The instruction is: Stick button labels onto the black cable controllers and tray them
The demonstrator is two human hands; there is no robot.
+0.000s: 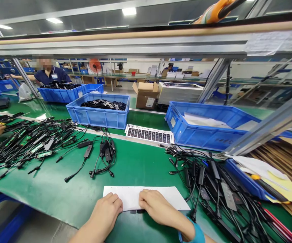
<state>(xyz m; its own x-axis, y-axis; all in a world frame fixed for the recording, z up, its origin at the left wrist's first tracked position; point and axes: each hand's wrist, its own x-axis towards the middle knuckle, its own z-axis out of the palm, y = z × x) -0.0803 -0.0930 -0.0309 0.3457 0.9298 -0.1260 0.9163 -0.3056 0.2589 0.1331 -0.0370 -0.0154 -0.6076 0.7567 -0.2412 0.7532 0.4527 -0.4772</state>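
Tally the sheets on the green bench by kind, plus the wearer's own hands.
White paper sheets: 1
Sheets of black labels: 1
Hands, left hand and right hand: 2
Total: 4

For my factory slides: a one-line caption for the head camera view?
Left hand and right hand rest on a white paper sheet on a green workbench, between heaps of black cables.

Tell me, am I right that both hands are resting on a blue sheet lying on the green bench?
Not quite: the head view shows the sheet is white, not blue. The left hand and right hand rest on it, on the green bench.
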